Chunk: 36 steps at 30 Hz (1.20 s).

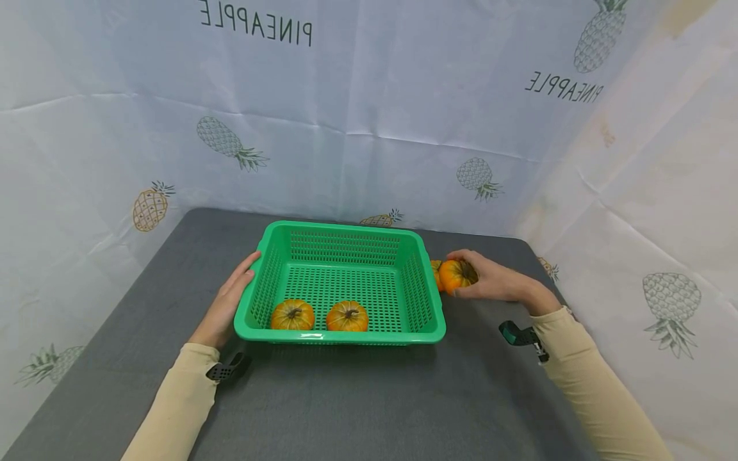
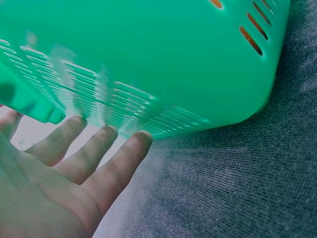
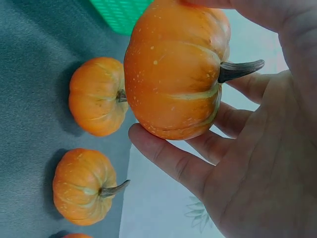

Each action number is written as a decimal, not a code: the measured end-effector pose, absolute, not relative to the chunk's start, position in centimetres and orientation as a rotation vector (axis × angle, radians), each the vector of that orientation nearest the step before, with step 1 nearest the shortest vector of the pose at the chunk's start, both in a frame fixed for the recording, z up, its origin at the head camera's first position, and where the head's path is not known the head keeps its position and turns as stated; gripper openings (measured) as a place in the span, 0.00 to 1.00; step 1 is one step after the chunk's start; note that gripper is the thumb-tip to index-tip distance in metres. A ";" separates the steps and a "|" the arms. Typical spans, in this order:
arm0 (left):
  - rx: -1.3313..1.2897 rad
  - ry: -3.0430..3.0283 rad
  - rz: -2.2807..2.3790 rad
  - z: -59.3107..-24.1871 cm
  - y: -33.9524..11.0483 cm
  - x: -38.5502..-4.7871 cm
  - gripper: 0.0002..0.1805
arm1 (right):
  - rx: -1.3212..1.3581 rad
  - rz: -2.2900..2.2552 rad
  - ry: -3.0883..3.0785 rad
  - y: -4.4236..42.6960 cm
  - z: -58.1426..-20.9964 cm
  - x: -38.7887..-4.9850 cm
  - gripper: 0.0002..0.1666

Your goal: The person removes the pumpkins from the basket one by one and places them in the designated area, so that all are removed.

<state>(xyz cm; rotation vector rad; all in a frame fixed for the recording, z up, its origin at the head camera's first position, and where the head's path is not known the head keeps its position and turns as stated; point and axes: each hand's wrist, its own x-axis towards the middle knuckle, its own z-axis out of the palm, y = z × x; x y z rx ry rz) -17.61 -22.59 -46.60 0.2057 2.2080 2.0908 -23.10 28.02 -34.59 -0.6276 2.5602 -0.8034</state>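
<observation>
My right hand (image 1: pixel 484 278) grips a small orange pumpkin (image 1: pixel 454 276) just right of the green plastic basket (image 1: pixel 340 337). In the right wrist view, this pumpkin (image 3: pixel 171 74) hangs above the table, its dark stem pointing toward the palm. Straight fingers of my left hand (image 1: pixel 225 307) lie against the basket's left side; the left wrist view has the fingertips at its slotted wall (image 2: pixel 163 64). Inside the basket, along the near wall, sit a pumpkin (image 1: pixel 293 315) on the left and another pumpkin (image 1: pixel 347 316) beside it.
Under the held one, a pumpkin (image 3: pixel 97 96) and a second pumpkin (image 3: pixel 84 186) stand on the dark grey table (image 1: pixel 357 403), with a sliver of another pumpkin (image 3: pixel 77 235) at the frame edge. A pineapple-print curtain (image 1: pixel 357 83) borders the table behind and at the sides.
</observation>
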 end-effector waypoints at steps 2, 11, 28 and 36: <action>0.208 2.207 2.091 -46.6 -22.6 -17.6 0.33 | -0.627 -0.787 2.567 28.1 -34.8 -23.1 0.43; 0.199 2.211 2.089 -46.6 -22.6 -17.4 0.33 | -0.645 -0.695 2.606 28.3 -36.1 -22.9 0.44; 0.201 2.212 2.080 -46.6 -22.6 -17.5 0.33 | -0.625 -0.737 2.522 28.1 -37.7 -22.3 0.46; 0.198 2.220 2.073 -46.7 -22.6 -17.7 0.33 | -0.662 -0.721 2.525 27.8 -38.5 -22.3 0.46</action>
